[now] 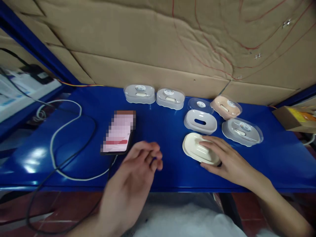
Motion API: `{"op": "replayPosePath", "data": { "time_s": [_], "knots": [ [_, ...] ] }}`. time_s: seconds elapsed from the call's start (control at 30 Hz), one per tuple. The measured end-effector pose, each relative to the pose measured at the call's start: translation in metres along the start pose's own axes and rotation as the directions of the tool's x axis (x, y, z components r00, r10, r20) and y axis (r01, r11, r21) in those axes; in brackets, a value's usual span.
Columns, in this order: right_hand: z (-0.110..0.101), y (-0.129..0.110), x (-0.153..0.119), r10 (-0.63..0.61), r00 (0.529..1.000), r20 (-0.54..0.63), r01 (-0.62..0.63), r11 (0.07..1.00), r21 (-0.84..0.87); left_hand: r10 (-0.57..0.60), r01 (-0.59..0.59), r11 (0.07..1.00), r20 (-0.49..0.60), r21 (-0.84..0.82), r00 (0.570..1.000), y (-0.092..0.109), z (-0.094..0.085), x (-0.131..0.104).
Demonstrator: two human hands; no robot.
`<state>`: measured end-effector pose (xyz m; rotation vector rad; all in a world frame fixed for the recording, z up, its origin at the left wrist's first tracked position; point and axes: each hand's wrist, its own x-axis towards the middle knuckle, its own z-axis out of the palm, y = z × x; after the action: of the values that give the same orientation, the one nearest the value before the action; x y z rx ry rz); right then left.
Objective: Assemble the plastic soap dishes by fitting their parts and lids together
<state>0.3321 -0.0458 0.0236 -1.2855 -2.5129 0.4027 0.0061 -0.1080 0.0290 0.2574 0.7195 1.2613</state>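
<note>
"Dish (195, 150) first: what's it like?"

"Cream, smooth and glossy like plastic; a long oval with rounded ends and a lipped rim. It's right of the middle of the worktop (160, 131), near the front edge. Whether it's raised or resting, I can't tell."

"And the right hand (232, 161)?"

"It comes in from between three and four o'clock and holds the dish by that end: narrow grip, thumb at the near rim, fingers bent over the top."

"The left hand (138, 171)?"

"Half open, between eight and nine o'clock from the dish, palm turned partly up, fingers loosely curled, a bit blurred."

"What's around?"

"At twelve o'clock, just beside the dish, a glossy pale grey tub (191, 124) with a slot in it; behind that, a thin clear lid (192, 105). At one, a peach box (227, 108); at two, a grey box (244, 133), both under see-through covers. Around eleven, two more covered boxes (170, 100). The phone (119, 131) lies between nine and ten."

"And the surfaces?"

"Shiny blue worktop, creased brown cardboard (135, 42) standing behind."
</note>
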Motion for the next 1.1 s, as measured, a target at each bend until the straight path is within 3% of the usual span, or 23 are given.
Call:
{"op": "replayPosePath", "data": {
  "time_s": [0.07,0.1,0.2,0.3,0.37,0.47,0.6,0.73,0.9,1.03,1.1],
  "knots": [
    [-0.002,-0.008,0.013,-0.036,0.997,-0.070,0.040,0.998,0.048,-0.059,0.056,0.998,-0.083,-0.036,0.995,-0.013,0.015,0.025],
    [-0.002,-0.013,0.019,-0.063,0.994,-0.092,0.070,0.995,0.066,-0.104,0.101,0.994,-0.070,-0.049,0.992,-0.020,0.020,0.033],
    [-0.002,-0.028,0.038,-0.203,0.978,-0.043,0.207,0.971,0.121,-0.242,0.256,0.963,0.151,-0.080,0.959,-0.039,0.025,0.042],
    [0.001,-0.023,0.054,-0.332,0.942,0.040,0.318,0.927,0.199,-0.258,0.276,0.954,0.143,-0.119,0.955,-0.043,0.019,0.042],
    [0.003,-0.006,0.062,-0.282,0.959,-0.004,0.279,0.947,0.158,-0.248,0.258,0.956,0.086,-0.141,0.965,-0.040,0.016,0.044],
    [0.006,0.030,0.071,-0.102,0.980,-0.169,0.088,0.993,-0.084,-0.241,0.246,0.955,0.047,-0.163,0.969,-0.036,0.015,0.049],
    [0.012,0.052,0.074,-0.057,0.975,-0.216,0.008,0.975,-0.222,-0.276,0.285,0.937,0.073,-0.200,0.958,-0.037,0.014,0.050],
    [0.016,0.018,0.066,-0.101,0.945,-0.312,0.070,0.992,-0.109,-0.263,0.274,0.934,0.080,-0.227,0.962,-0.041,0.012,0.049],
    [0.024,-0.040,0.050,-0.330,0.880,-0.342,0.341,0.940,-0.029,-0.256,0.276,0.933,0.111,-0.231,0.960,-0.045,0.009,0.049],
    [0.035,-0.055,0.049,-0.496,0.784,-0.375,0.488,0.864,-0.122,-0.256,0.290,0.915,0.154,-0.280,0.954,-0.048,0.009,0.048],
    [0.038,-0.055,0.051,-0.518,0.770,-0.372,0.507,0.851,-0.136,-0.256,0.293,0.905,0.158,-0.308,0.954,-0.048,0.008,0.048]
  ]
}}
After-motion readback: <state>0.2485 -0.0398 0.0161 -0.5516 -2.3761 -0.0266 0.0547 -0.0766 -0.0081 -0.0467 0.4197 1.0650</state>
